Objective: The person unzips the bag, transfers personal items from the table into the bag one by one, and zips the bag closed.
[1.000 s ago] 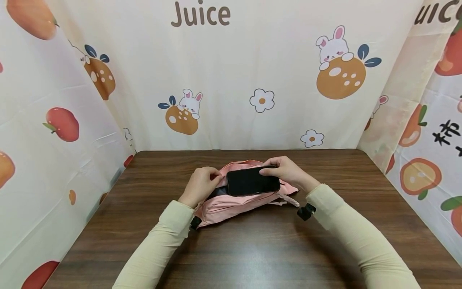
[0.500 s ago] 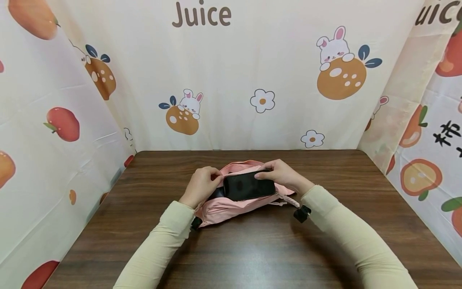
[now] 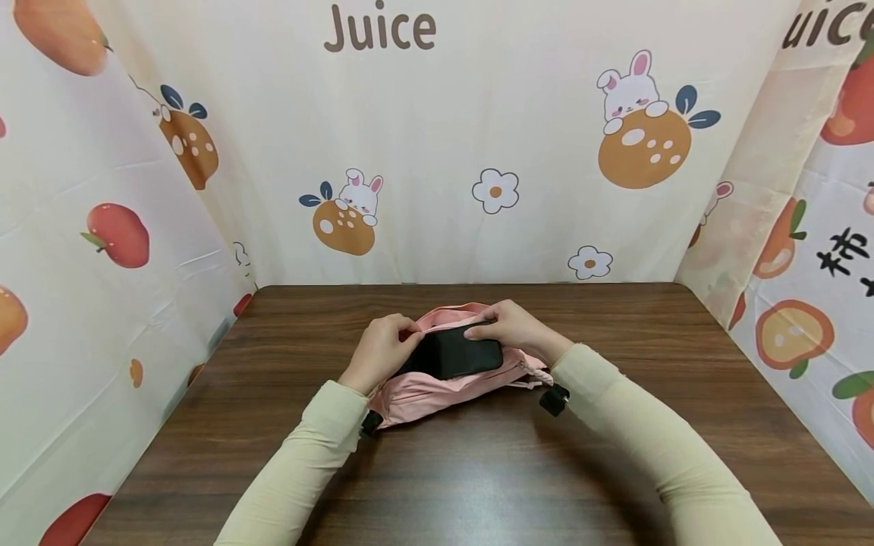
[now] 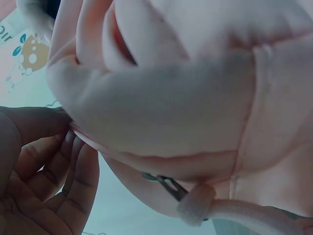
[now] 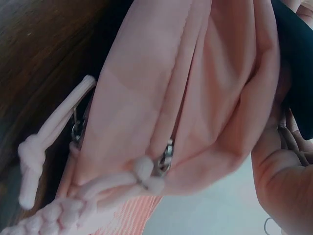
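Observation:
In the head view a pink fabric bag (image 3: 426, 400) lies on the table with its top opening spread. My left hand (image 3: 382, 349) pinches the rim of that opening at its left part; the left wrist view shows thumb and fingers (image 4: 83, 181) meeting on the pink edge. My right hand (image 3: 522, 331) grips a black smartphone (image 3: 471, 358) by its upper right part, thumb across the front. The phone's left part sits within the opening, where dark shadow or lining blurs its outline. The phone's dark edge (image 5: 299, 73) shows beside the right hand in the right wrist view.
The brown wooden table (image 3: 437, 485) runs beneath the bag. A braided pink cord (image 3: 536, 371) hangs at the bag's right end, and metal zipper pulls (image 5: 166, 156) carry knotted cords. A printed curtain (image 3: 423, 136) stands behind and along both sides.
My right hand has moved left and slightly down with the smartphone, bringing the phone further into the bag's opening. The left hand has stayed at the rim.

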The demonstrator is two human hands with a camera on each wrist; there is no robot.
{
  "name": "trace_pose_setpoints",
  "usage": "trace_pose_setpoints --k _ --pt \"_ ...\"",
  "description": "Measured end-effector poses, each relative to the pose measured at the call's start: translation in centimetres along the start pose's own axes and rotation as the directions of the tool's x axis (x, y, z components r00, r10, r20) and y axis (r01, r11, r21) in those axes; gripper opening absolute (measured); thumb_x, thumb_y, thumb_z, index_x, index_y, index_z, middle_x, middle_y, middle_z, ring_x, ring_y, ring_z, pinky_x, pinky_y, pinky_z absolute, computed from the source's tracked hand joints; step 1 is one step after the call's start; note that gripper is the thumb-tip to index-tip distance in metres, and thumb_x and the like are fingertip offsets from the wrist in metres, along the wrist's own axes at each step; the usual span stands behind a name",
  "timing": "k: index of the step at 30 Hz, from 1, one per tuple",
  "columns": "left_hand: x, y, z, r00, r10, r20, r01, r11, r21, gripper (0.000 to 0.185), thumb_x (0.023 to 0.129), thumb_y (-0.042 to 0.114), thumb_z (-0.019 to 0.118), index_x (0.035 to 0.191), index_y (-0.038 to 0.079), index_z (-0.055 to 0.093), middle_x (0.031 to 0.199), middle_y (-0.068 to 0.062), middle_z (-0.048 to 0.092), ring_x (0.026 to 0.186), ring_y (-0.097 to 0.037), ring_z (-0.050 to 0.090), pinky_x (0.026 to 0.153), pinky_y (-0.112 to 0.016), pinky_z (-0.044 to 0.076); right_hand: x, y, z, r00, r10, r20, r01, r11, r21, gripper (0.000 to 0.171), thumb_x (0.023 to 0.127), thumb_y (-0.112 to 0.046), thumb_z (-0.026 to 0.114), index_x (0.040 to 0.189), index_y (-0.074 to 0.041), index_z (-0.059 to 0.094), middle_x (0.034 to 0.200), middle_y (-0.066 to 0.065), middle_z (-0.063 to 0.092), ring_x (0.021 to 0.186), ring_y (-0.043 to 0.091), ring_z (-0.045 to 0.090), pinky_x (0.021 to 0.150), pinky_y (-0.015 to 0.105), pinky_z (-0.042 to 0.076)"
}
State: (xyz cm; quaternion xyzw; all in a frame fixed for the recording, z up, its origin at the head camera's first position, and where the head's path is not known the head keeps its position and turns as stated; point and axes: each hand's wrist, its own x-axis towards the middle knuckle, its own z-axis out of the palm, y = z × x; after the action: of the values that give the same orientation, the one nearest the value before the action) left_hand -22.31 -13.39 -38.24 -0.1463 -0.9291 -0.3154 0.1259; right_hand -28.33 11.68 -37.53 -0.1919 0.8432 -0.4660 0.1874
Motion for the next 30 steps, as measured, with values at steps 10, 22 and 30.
trace_pose_setpoints --k 10,22,30 --pt "-0.1 0.3 -0.1 1.0 0.008 0.002 -0.008 1.0 -0.019 0.009 0.091 0.016 0.068 0.092 0.011 0.075 0.09 -0.004 0.071 0.08 -0.017 0.063 0.073 -0.035 0.052 0.6 -0.4 1.1 0.998 -0.015 -0.067 0.005 0.989 -0.147 0.022 0.085 -0.028 0.076 0.099 -0.011 0.077 0.101 0.003 0.073 0.094 0.014 0.06 0.082 0.028 0.049" --pt "-0.2 0.2 -0.2 1.0 0.013 0.002 -0.013 0.999 -0.04 0.009 0.092 0.016 0.068 0.092 0.011 0.075 0.092 -0.004 0.072 0.08 -0.016 0.064 0.073 -0.035 0.052 -0.5 0.3 -0.5 0.997 0.039 -0.06 -0.042 0.998 -0.049 0.019 0.085 -0.017 0.073 0.098 -0.004 0.072 0.088 0.006 0.071 0.071 0.012 0.065 0.068 0.028 0.056" --pt "-0.2 0.1 -0.1 1.0 0.023 -0.004 -0.023 0.999 -0.029 0.009 0.092 0.016 0.068 0.092 0.011 0.075 0.091 -0.004 0.072 0.08 -0.016 0.064 0.073 -0.035 0.052 -0.7 0.4 -0.9 0.996 0.045 -0.079 -0.043 0.999 0.033 0.021 0.085 -0.015 0.074 0.1 -0.001 0.069 0.089 0.011 0.072 0.07 0.013 0.068 0.071 0.03 0.057"
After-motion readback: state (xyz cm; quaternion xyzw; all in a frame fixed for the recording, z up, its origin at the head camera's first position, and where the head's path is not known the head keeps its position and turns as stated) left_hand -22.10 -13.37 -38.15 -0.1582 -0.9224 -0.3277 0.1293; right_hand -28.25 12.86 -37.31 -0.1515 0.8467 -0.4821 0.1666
